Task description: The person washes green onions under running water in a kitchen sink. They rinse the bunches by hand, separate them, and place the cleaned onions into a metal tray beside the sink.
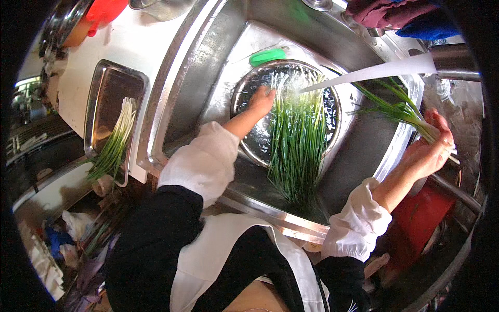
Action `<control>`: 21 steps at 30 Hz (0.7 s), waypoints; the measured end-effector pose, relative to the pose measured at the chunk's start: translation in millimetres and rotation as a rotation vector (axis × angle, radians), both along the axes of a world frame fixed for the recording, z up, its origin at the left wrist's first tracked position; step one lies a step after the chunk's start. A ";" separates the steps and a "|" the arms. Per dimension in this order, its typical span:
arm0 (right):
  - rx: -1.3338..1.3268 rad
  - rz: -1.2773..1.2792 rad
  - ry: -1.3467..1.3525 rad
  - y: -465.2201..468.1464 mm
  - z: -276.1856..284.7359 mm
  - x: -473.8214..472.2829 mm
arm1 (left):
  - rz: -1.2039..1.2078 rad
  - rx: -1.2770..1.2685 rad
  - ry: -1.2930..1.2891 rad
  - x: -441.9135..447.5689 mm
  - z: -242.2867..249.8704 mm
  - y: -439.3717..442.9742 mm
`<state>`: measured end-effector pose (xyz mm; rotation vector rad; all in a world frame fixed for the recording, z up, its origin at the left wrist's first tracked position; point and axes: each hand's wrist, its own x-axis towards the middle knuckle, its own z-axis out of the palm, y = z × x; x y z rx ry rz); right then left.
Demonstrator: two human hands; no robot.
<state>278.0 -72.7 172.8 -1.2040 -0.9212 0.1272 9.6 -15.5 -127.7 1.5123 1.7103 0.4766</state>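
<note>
A large bunch of long green onions or chives (298, 132) lies across a round metal basin (237, 99) of water, its white ends at the far side and its green tips hanging over the near rim. Water runs from a faucet with a white sleeve (374, 75) onto the white ends. My left hand (263, 100) is at the left edge of these white ends; whether it grips any cannot be told. Out at the sink's right edge, my right hand (434, 144) holds a smaller bunch of green onions (405, 109), green tips pointing left over the sink.
The basin stands in a stainless steel sink (351, 144), with a green object (267, 57) behind it. On the left counter, a metal tray (90, 124) holds another bunch of green onions (119, 136). Cloths (390, 15) lie at the back right. Something red (423, 218) is below right.
</note>
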 end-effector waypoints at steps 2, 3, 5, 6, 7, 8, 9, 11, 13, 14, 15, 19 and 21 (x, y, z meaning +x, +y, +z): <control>-0.125 0.240 0.025 -5.3 -17.5 0.6 | -0.204 -0.056 -0.130 17.7 -5.6 -2.2; -0.209 0.316 0.044 -4.2 -31.8 -7.0 | -0.298 -0.081 -0.186 24.6 -10.2 -2.5; -0.476 0.207 0.019 1.1 -37.4 -50.5 | -0.223 -0.179 -0.233 27.5 -32.4 -7.7; -0.513 0.278 0.119 0.9 -52.0 -53.8 | -0.228 -0.271 -0.064 19.8 -26.2 -1.3; -0.541 0.362 0.213 3.7 -62.8 -58.3 | -0.220 -0.351 0.102 10.1 -31.2 7.4; -0.595 0.365 0.225 3.3 -68.3 -65.0 | -0.057 -0.258 0.144 -3.2 -40.0 13.2; -0.655 0.352 0.240 2.3 -76.6 -69.3 | 0.114 -0.343 -0.172 -12.3 -35.2 12.8; -0.756 0.342 0.197 -3.2 -93.9 -70.1 | 0.301 -0.588 -0.686 -8.8 16.8 10.4; -0.916 0.469 0.229 4.8 -94.3 -85.8 | 0.248 -0.653 -0.857 -19.0 32.9 10.8; -0.983 0.472 0.272 7.3 -105.4 -92.5 | 0.223 -0.662 -0.907 -19.0 43.1 9.5; -1.045 0.474 0.312 9.0 -120.5 -96.4 | 0.194 -0.667 -0.960 -17.1 52.8 9.2; -1.053 0.488 0.332 15.1 -171.3 -113.5 | -0.013 -0.457 -0.812 -8.5 65.6 -2.1; -0.943 0.446 0.194 18.9 -185.5 -128.0 | -0.134 -0.316 -0.850 -2.7 68.1 -10.1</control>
